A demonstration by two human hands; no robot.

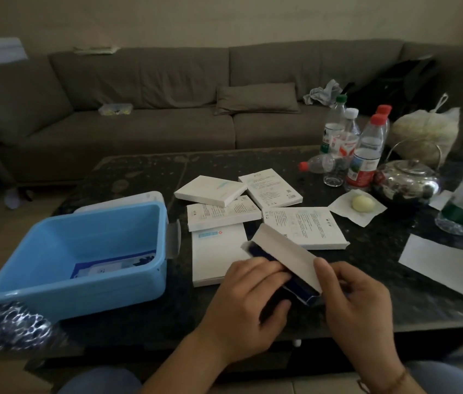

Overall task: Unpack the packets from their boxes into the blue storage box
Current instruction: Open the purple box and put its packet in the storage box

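Item in hand: one white box (pixel 284 258), flap raised, held over the near edge of the dark table (pixel 145 172). The right hand (pixel 358 305) grips the box at its right end, thumb pressed on the open flap. The left hand (pixel 245 302) curls its fingers round the dark blue packets (pixel 264 254) showing at the box mouth, apparently drawing them out leftward.

Advised handling: the right hand should hold the box firm and level while the left pulls the packets straight along the box's length; a twist would likely snag them on the flap. Take the whole bundle at once if it slides freely.

Beyond the grip, just behind it: five more white boxes (pixel 304 226), flat and overlapping, none seen open; whether any are already emptied cannot be told.

Left of the grip: blue storage box (pixel 54 243), lid off, one printed packet (pixel 113 267) lying on its floor. Destination is near, so a short carry over the rim should serve.

Right and behind: water bottles (pixel 366 155), steel teapot (pixel 406 180), white paper sheet (pixel 446 265). Keep the elbow clear of them.

Task judged early.
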